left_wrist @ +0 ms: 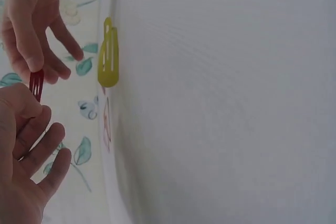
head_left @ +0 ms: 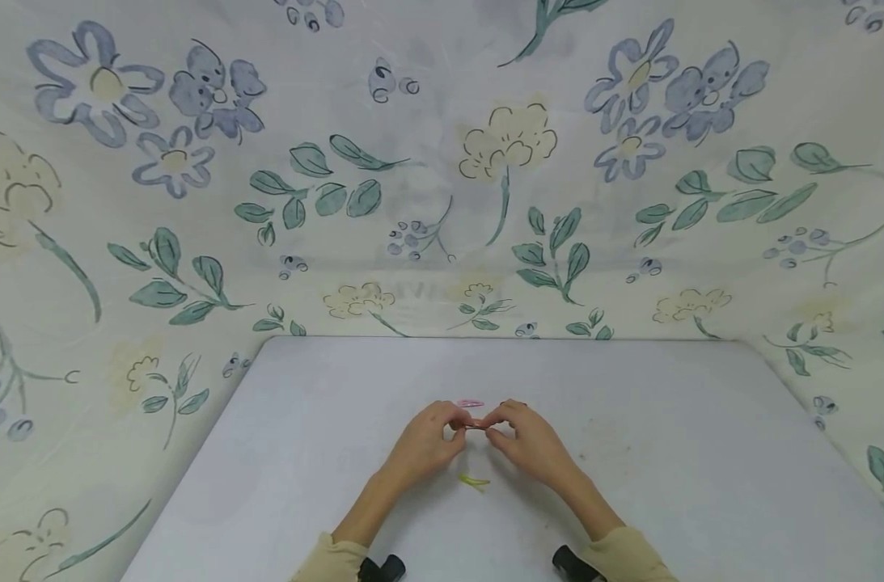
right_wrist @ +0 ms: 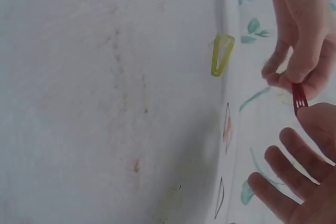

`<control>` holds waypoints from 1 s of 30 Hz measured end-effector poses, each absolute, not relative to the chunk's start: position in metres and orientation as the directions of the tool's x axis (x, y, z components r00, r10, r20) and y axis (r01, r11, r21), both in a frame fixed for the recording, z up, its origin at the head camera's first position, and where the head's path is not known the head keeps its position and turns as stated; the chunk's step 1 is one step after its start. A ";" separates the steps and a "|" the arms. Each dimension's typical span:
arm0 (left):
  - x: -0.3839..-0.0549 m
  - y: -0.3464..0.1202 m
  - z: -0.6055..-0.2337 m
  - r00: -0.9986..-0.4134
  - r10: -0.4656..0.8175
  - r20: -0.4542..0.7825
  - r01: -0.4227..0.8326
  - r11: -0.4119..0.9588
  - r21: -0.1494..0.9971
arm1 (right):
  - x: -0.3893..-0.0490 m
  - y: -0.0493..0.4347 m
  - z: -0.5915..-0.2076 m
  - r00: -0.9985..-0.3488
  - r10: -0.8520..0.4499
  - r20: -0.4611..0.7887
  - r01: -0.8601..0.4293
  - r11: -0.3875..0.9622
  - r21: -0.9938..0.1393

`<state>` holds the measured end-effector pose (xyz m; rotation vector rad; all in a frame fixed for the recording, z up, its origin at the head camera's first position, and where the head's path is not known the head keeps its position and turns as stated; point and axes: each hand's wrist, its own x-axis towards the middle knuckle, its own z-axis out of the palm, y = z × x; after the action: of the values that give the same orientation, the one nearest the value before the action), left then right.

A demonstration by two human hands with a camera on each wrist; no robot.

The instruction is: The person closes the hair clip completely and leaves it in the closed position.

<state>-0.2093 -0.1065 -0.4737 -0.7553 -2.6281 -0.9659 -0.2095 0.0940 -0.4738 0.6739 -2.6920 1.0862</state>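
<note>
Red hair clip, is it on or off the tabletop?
Off: left hand and right hand pinch the red hair clip between them, and both wrist views show it apart from the tabletop.

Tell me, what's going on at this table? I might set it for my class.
A person holds a small dark-red slotted hair clip between both hands: the left hand pinches one end, the right hand the other. A long yellow-green hair clip lies on the smooth white table, nearer the person. A slim pink object, probably another clip, lies just beyond the hands.
</note>
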 end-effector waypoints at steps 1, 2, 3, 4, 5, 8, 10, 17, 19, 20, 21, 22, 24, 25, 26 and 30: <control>-0.209 -0.106 -0.474 -0.829 0.384 0.407 0.557 0.637 0.534 | -0.209 0.095 -0.474 -0.887 -0.341 0.312 -0.461 0.628 -0.626; -0.209 -0.105 -0.474 -0.822 0.379 0.424 0.566 0.624 0.538 | -0.208 0.096 -0.474 -0.888 -0.333 0.316 -0.459 0.619 -0.637; -0.209 -0.104 -0.474 -0.818 0.371 0.439 0.571 0.607 0.552 | -0.207 0.097 -0.475 -0.888 -0.325 0.324 -0.459 0.607 -0.649; -0.209 -0.102 -0.475 -0.812 0.365 0.455 0.581 0.587 0.564 | -0.207 0.098 -0.474 -0.888 -0.317 0.333 -0.459 0.592 -0.662; -0.210 -0.101 -0.474 -0.808 0.359 0.468 0.587 0.561 0.583 | -0.206 0.100 -0.474 -0.887 -0.306 0.346 -0.462 0.571 -0.679; -0.212 -0.095 -0.474 -0.792 0.338 0.509 0.610 0.492 0.622 | -0.205 0.105 -0.470 -0.878 -0.275 0.392 -0.479 0.504 -0.719; -0.213 -0.092 -0.472 -0.789 0.322 0.523 0.613 0.455 0.646 | -0.205 0.108 -0.469 -0.871 -0.261 0.415 -0.490 0.461 -0.739; -0.212 -0.080 -0.464 -0.829 0.259 0.496 0.560 0.374 0.739 | -0.205 0.114 -0.469 -0.853 -0.215 0.476 -0.523 0.353 -0.776; -0.212 -0.077 -0.464 -0.843 0.250 0.477 0.538 0.355 0.764 | -0.205 0.116 -0.469 -0.855 -0.210 0.475 -0.519 0.353 -0.778; -0.212 -0.076 -0.464 -0.848 0.248 0.469 0.530 0.350 0.772 | -0.204 0.117 -0.468 -0.855 -0.210 0.474 -0.519 0.355 -0.778; -0.212 -0.075 -0.464 -0.851 0.249 0.462 0.523 0.345 0.779 | -0.204 0.118 -0.467 -0.855 -0.210 0.474 -0.518 0.360 -0.776; -0.212 -0.075 -0.463 -0.853 0.249 0.458 0.520 0.342 0.783 | -0.203 0.118 -0.467 -0.856 -0.210 0.473 -0.518 0.363 -0.775; -0.211 -0.074 -0.462 -0.856 0.250 0.453 0.515 0.342 0.786 | -0.203 0.119 -0.464 -0.855 -0.210 0.473 -0.518 0.365 -0.774; -0.211 -0.074 -0.461 -0.856 0.250 0.453 0.515 0.344 0.785 | -0.202 0.119 -0.463 -0.854 -0.213 0.476 -0.521 0.364 -0.772; -0.211 -0.074 -0.460 -0.856 0.248 0.453 0.516 0.347 0.784 | -0.202 0.119 -0.463 -0.851 -0.216 0.479 -0.525 0.366 -0.768; -0.209 -0.076 -0.456 -0.851 0.241 0.467 0.525 0.355 0.773 | -0.202 0.118 -0.462 -0.840 -0.237 0.488 -0.542 0.369 -0.755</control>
<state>-0.2093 -0.0758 -0.4558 -0.6831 -2.3485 -1.4937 -0.2021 0.1184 -0.4616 0.6875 -2.3373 1.4594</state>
